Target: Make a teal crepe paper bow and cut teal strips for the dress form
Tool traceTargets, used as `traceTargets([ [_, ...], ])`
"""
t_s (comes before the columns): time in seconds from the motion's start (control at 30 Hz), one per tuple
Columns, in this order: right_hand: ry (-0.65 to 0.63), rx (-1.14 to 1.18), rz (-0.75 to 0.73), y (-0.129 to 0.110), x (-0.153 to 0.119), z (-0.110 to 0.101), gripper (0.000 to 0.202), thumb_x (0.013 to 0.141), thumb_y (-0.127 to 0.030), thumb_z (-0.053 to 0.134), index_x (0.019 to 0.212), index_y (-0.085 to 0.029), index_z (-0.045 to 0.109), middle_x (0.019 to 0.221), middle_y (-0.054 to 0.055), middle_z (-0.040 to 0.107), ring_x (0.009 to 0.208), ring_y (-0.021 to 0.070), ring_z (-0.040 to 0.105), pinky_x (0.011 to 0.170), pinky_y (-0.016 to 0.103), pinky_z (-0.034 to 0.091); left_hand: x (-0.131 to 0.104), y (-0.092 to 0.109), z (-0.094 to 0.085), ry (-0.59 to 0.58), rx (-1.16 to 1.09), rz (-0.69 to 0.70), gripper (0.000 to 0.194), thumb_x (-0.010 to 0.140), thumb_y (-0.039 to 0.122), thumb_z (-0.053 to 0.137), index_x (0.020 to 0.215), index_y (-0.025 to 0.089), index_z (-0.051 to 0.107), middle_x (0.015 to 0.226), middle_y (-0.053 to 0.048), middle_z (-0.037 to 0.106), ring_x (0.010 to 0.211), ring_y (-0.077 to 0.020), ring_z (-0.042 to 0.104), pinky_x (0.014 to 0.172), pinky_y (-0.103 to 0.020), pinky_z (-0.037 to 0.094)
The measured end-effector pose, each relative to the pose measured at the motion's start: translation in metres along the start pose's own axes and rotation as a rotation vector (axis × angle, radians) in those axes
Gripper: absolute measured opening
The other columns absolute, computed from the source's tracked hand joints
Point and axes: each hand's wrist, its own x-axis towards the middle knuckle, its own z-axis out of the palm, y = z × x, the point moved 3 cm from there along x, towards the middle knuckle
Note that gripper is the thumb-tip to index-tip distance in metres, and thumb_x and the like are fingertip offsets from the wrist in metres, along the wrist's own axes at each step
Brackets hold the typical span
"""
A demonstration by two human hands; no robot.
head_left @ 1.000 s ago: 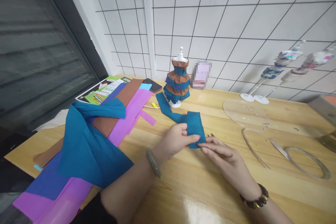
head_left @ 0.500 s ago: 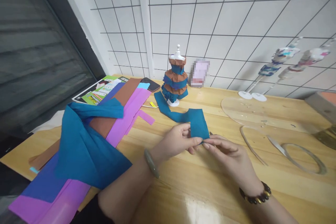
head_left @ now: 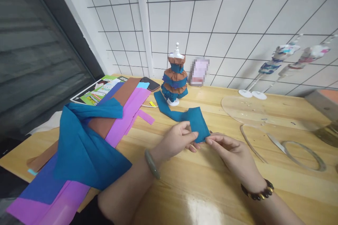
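A long teal paper strip point(head_left: 198, 121) runs from beside a small dress form point(head_left: 174, 79) toward my hands. My left hand point(head_left: 178, 137) pinches the strip's near left edge, thumb on top and fingers beneath. The strip's near right corner is between the thumb and fingertips of my right hand point(head_left: 229, 153). The dress form stands upright on a white base, wrapped in ruffled brown, blue and teal layers. A large folded teal sheet point(head_left: 84, 151) lies at the left over purple point(head_left: 132, 107), brown and blue sheets.
A dark phone point(head_left: 150, 83) and magazines point(head_left: 104, 89) lie behind the sheets. A pixelated upright object point(head_left: 200, 72) leans on the tiled wall. Two more dress forms point(head_left: 285, 54) stand at the back right, with a clear disc point(head_left: 235, 107), a ring point(head_left: 306, 154) and a box point(head_left: 323, 103) nearby.
My left thumb has slid left, away from my right fingertips, and the hands are slightly farther apart. The near edge of the teal strip shows flatter between them.
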Motion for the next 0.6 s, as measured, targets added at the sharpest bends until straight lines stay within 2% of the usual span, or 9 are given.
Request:
traceTargets([
  [0.07, 0.043, 0.008, 0.021, 0.000, 0.000, -0.001, 0.019, 0.064, -0.037, 0.071, 0.069, -0.019, 0.071, 0.077, 0.006, 0.073, 0.072, 0.0220, 0.067, 0.070, 0.032, 0.055, -0.001, 0.003, 0.000, 0.086, 0.022, 0.066, 0.058, 0.076, 0.040, 0.058, 0.124, 0.018, 0.036, 0.074, -0.004, 0.061, 0.062, -0.0146, 0.061, 0.060, -0.028, 0.048],
  [0.13, 0.068, 0.018, 0.025, 0.000, 0.000, -0.002, 0.018, 0.064, -0.036, 0.071, 0.069, -0.019, 0.071, 0.076, 0.006, 0.073, 0.072, 0.0218, 0.067, 0.070, 0.032, 0.055, -0.004, 0.007, 0.003, 0.115, 0.032, 0.131, 0.063, 0.075, 0.039, 0.059, 0.128, 0.021, 0.029, 0.077, -0.002, 0.059, 0.066, -0.0140, 0.061, 0.064, -0.028, 0.047],
  [0.27, 0.083, 0.027, 0.026, 0.000, 0.000, 0.000, 0.019, 0.065, -0.037, 0.069, 0.069, -0.019, 0.071, 0.075, 0.006, 0.073, 0.073, 0.0222, 0.067, 0.071, 0.033, 0.054, -0.008, 0.006, 0.013, 0.075, 0.125, 0.214, 0.047, 0.068, 0.033, 0.068, 0.108, 0.020, 0.046, 0.081, -0.001, 0.056, 0.071, -0.0116, 0.057, 0.064, -0.023, 0.044],
  [0.43, 0.099, 0.037, 0.042, 0.001, -0.001, 0.002, 0.018, 0.063, -0.037, 0.070, 0.068, -0.020, 0.072, 0.077, 0.006, 0.073, 0.077, 0.0228, 0.067, 0.075, 0.034, 0.053, -0.004, -0.005, 0.014, 0.118, 0.211, 0.188, 0.020, 0.072, 0.030, 0.063, 0.084, 0.015, 0.057, 0.074, -0.002, 0.059, 0.066, -0.0103, 0.055, 0.063, -0.022, 0.044],
  [0.6, 0.094, 0.073, 0.072, 0.002, -0.001, 0.001, 0.017, 0.062, -0.036, 0.071, 0.069, -0.020, 0.072, 0.077, 0.005, 0.073, 0.076, 0.0221, 0.067, 0.075, 0.033, 0.054, -0.003, -0.004, 0.012, 0.152, 0.150, 0.179, 0.016, 0.074, 0.027, 0.061, 0.078, 0.012, 0.062, 0.075, -0.006, 0.064, 0.072, -0.0129, 0.059, 0.070, -0.025, 0.046],
])
